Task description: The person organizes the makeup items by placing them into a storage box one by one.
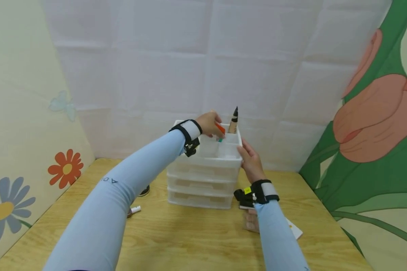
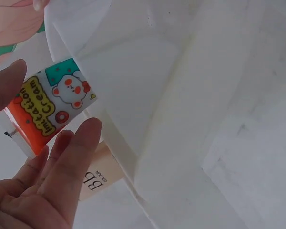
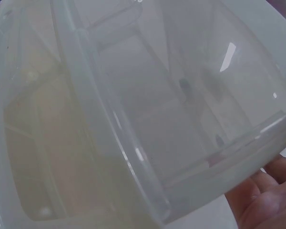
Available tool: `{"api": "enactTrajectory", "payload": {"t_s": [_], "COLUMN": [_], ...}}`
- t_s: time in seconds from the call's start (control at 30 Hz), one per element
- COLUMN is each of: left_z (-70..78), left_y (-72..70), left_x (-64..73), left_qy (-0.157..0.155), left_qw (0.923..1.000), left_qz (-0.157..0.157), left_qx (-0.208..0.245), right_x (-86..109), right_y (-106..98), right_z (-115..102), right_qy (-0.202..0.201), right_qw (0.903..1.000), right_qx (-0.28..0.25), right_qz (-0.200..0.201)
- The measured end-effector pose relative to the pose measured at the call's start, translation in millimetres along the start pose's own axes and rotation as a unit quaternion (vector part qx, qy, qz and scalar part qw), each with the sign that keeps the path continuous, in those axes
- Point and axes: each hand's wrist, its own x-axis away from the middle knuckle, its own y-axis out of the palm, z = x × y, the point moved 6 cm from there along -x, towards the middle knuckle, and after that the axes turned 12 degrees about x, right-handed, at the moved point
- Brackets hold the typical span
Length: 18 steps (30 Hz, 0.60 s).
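A white translucent drawer organizer stands on the table, its top tray split into compartments. Over the tray, my left hand pinches a small orange, white and teal cream tube marked "Imitation Cream" between thumb and fingers. The tube's teal end is down by a compartment wall. Right beside it, a beige BB cream tube with a pointed black cap stands upright in the tray. My right hand holds the organizer's right side near the top rim. In the right wrist view, only part of that hand shows beside the clear plastic.
On the table, a small bottle with a white cap and a dark round item lie left of the organizer. A pinkish palette and a white flat item lie at the right, partly behind my forearm. White cloth hangs behind.
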Motion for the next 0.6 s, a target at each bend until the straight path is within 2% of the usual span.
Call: {"api": "enactTrajectory", "payload": {"t_s": [0.4,0.6], "left_z": [15.7,20.7], "left_y": [-20.0,-30.8], "left_x": [15.3,24.9], "left_qy": [0.009,0.003], "left_qw": [0.9999,0.9999], "left_qz": [-0.001,0.001], "left_qx": [-0.007,-0.011], "right_x": [-1.4,1.7], "right_y": [-10,-17], "right_z": [-1,-2], "right_qy": [-0.008,-0.007], "right_qw": [1.0000,1.0000], "right_qx": [0.004,0.006], "right_qz": [0.003,0.005]}}
